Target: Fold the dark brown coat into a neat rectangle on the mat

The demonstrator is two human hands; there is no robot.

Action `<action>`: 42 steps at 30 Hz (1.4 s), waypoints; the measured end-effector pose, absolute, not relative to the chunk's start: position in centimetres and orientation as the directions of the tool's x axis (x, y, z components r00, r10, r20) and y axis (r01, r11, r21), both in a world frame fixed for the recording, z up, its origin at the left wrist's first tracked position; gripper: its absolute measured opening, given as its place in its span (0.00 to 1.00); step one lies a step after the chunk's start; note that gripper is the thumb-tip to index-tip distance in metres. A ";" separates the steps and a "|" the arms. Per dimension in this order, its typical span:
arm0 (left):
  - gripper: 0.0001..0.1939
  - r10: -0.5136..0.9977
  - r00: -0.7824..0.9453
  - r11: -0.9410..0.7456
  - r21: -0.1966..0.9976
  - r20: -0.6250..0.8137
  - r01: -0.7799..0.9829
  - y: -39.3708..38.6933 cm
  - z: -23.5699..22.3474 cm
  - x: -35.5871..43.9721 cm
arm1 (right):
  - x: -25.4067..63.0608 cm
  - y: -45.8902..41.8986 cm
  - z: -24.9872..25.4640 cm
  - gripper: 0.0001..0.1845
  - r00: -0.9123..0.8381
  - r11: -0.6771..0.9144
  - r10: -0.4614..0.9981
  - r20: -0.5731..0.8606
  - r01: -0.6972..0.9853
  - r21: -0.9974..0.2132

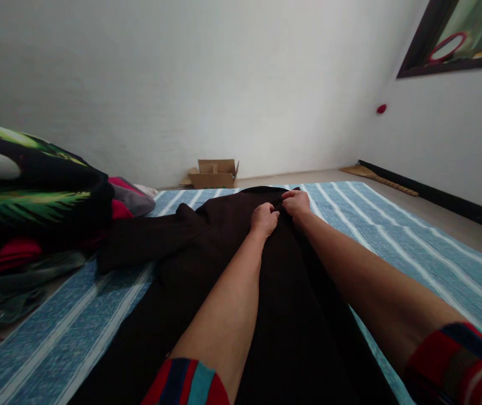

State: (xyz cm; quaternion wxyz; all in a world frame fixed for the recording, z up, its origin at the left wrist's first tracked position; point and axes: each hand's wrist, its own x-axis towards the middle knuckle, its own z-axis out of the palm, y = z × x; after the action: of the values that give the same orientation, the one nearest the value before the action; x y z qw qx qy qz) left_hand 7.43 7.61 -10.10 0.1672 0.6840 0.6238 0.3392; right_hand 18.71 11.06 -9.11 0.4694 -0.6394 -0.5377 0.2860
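Note:
A dark brown garment point(207, 264) lies spread lengthwise on a blue mat with white stripes point(392, 242), one sleeve stretched out to the left. Both my arms reach forward over it. My left hand point(265, 219) is closed, fingers curled into the fabric near the garment's far end. My right hand point(296, 203) sits just beyond it, also closed, pinching the cloth at the top edge. The two hands almost touch.
A heap of clothes and a black blanket with green leaf print point(30, 191) is piled at the left of the mat. An open cardboard box point(214, 173) stands against the far wall. Bare floor point(455, 219) runs along the right wall.

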 end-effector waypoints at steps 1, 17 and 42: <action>0.09 0.969 -0.003 -0.160 0.636 0.248 0.755 7.5 -10.0 7.5 | 18.7 10.8 -8.9 0.17 0.265 0.034 0.948 0.175 0.463 -0.886; 0.14 0.971 -0.012 -0.093 0.421 0.240 0.902 6.5 -9.5 7.9 | 18.8 8.5 -9.7 0.14 -0.101 0.274 0.937 0.334 0.804 -0.527; 0.16 0.937 0.301 -0.334 0.204 0.178 0.920 1.4 -5.8 9.0 | 23.6 -5.2 -6.7 0.10 -0.108 0.428 0.858 0.503 0.693 -0.581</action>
State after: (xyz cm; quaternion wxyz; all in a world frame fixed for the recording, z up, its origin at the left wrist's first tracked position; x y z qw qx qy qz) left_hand 8.96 1.44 -5.75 0.0314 0.8058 0.5762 0.1329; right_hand 23.56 -5.16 -6.71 0.4122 -0.5256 -0.7375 0.1001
